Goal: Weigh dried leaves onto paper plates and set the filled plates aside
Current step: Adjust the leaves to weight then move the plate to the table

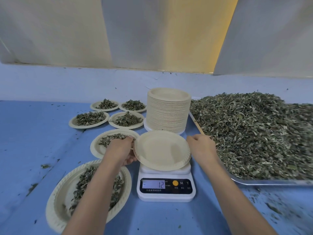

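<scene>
Table (33, 133): blue surface, strewn with leaf crumbs.

Tray (271, 182): metal, at the right, long axis running away from the viewer; heaped with dried leaves (250, 133).

Stack of plates (167, 112): upright, behind the scale.

Filled plates (54, 200): six, laid out left of the scale in a loose double row receding from the viewer.

Scale (166, 196): white, display turned toward the viewer, "12" shown.

Empty plate (160, 150): round, so no long axis; hollow side up, held tilted over the scale's platform.

Left hand (121, 148): the empty plate's left rim is gripped.

Right hand (202, 145): fingers curled just beside the plate's right rim; whether anything is grasped cannot be told.
</scene>
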Motion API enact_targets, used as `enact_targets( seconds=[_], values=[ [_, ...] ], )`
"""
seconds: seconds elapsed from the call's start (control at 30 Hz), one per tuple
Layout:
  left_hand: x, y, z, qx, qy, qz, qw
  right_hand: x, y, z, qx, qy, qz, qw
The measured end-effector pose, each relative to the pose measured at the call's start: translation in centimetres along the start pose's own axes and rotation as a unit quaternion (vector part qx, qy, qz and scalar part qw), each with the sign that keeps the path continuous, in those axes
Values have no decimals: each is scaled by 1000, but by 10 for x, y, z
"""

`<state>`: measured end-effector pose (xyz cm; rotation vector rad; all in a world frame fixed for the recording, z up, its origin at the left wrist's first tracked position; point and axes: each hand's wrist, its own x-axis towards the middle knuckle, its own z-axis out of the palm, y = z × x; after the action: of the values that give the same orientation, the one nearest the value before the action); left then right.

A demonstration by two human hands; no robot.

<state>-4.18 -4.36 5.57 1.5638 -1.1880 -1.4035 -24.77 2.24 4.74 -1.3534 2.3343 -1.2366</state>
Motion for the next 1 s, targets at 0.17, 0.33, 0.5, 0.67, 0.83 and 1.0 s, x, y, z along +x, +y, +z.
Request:
enact_targets(
  seconds=[0.17, 0.33, 0.5, 0.67, 0.83, 1.0],
  values=[
    [4, -2, 2, 9, 6, -13, 1000, 2, 5, 1, -21, 0, -1, 1000],
    [0, 0, 2, 170, 102, 132, 971, 7, 8, -6, -21, 52, -23, 998],
    [-33, 14, 21, 164, 99, 282, 940, 24, 30, -34, -20, 68, 13, 997],
    [-56, 22, 66, 72, -74, 269, 958, 42, 64, -75, 28, -77, 118, 990],
    [-66, 32, 105, 24, -122, 284, 951, 39, 80, -104, -83, -294, 209, 929],
    [-72, 30, 116, 12, -138, 288, 948, 34, 86, -103, -116, -387, 215, 889]
  ],
)
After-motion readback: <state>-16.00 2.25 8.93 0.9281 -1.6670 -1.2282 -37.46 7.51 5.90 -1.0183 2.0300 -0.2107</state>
